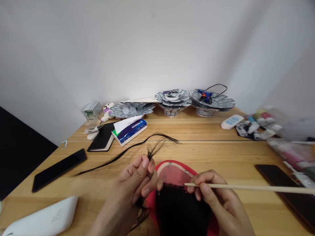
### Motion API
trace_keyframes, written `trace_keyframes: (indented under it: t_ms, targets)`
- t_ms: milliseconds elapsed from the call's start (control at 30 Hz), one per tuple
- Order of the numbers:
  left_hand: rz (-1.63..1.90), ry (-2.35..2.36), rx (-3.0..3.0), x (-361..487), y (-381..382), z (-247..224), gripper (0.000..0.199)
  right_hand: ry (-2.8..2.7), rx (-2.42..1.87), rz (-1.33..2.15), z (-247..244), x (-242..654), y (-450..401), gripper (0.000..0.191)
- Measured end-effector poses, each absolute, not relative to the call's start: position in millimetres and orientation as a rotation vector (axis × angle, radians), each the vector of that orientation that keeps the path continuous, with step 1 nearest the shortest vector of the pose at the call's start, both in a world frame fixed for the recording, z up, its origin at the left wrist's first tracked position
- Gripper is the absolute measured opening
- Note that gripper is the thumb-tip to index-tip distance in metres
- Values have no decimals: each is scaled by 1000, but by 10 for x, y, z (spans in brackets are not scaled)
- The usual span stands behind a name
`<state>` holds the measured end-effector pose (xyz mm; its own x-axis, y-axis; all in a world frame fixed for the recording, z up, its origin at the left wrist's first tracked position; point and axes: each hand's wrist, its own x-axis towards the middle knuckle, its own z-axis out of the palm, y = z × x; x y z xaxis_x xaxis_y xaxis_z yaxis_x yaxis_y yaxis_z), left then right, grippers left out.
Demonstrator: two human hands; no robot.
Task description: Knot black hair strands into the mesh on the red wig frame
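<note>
My left hand (140, 182) pinches a small tuft of black hair (153, 151), its loose ends fanning out above the fingertips and more strands hanging below the palm. A thin pale wooden stick (258, 187) lies across my right hand (214, 193), held between thumb and fingers, with its tip pointing left. Beneath both hands is a red, rounded piece with a mesh top (172, 173), and dense black hair (182, 209) covers its lower part. The right fingertips are at the edge of that hair. A long black strand (118, 157) curves over the table behind my left hand.
A tissue pack (130, 131), black notebook (101, 137), dark phone (59, 168) and white case (41, 218) lie left. Grey petalled bowls (172, 101), one holding a blue glue gun (205, 95), stand at the back. Right are a white remote (232, 121), small bottles (264, 121) and another phone (287, 193).
</note>
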<state>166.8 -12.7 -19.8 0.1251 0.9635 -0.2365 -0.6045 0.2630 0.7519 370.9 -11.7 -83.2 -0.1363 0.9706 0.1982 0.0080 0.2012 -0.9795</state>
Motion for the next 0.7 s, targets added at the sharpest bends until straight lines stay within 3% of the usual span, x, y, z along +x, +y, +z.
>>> trace_keyframes:
  t_ms: [700]
  targets:
    - [1233,764,624,1569,-8,-187,24,-1584,-1023,1349,-776,3864,11,35]
